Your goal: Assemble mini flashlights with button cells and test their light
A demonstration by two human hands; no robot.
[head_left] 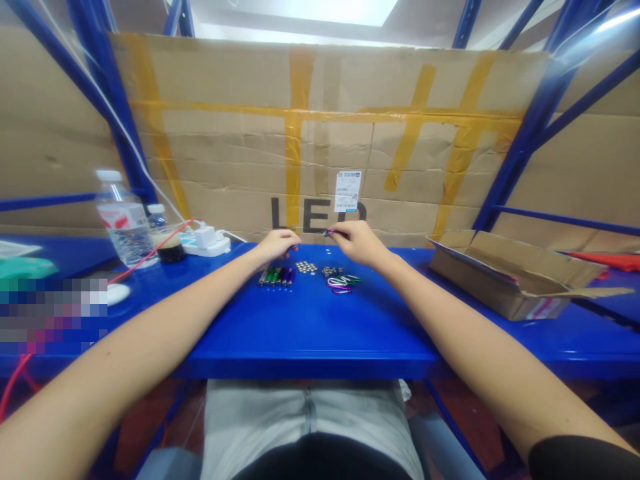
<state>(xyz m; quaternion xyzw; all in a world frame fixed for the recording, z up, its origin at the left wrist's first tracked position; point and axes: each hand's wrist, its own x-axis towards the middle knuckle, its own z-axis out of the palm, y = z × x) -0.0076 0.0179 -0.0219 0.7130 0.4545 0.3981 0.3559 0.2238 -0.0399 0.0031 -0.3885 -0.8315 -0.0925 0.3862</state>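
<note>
Both arms reach out over a blue table. My right hand is pinched on a small purple tube-like part held just above the table. My left hand rests curled beside it, fingers closed; what it holds, if anything, is hidden. Just in front of the hands lie a row of small coloured tubes, a cluster of small silver pieces, another small metal cluster, and several coloured carabiner clips.
An open cardboard box lies at the right. At the left stand a water bottle, a dark drink bottle and a white power strip with a red cable. A taped cardboard wall and blue rack posts stand behind.
</note>
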